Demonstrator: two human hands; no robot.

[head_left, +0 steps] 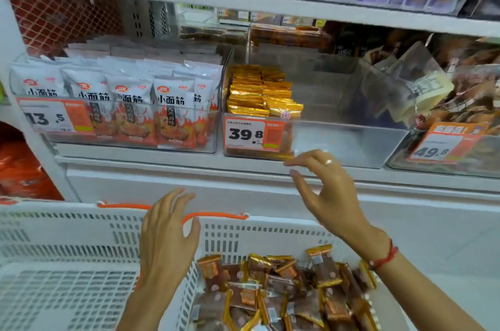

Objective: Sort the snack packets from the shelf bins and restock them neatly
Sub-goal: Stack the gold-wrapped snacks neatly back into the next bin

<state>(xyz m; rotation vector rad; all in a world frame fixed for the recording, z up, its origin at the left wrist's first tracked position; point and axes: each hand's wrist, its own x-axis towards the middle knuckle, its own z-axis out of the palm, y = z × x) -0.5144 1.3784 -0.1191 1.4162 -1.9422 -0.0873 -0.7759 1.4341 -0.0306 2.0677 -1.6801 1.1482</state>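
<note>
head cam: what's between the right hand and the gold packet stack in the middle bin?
The bin's clear front wall carrying the 39.8 price tag; right hand sits below, gold packets behind.

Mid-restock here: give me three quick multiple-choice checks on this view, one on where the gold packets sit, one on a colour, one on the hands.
1. In the 39.8 bin, the stacked gold packets fill:
A the left side
B the right side
C the whole bin

2. The basket handles are:
A blue
B orange
C black

3. The right hand is:
A gripping a packet
B open, holding nothing
C gripping the basket rim

Answers:
1 A, the bin's right part is bare.
2 B, orange handles show at the rim.
3 B, its fingers are spread below the bin front; the left hand is open too.
</note>
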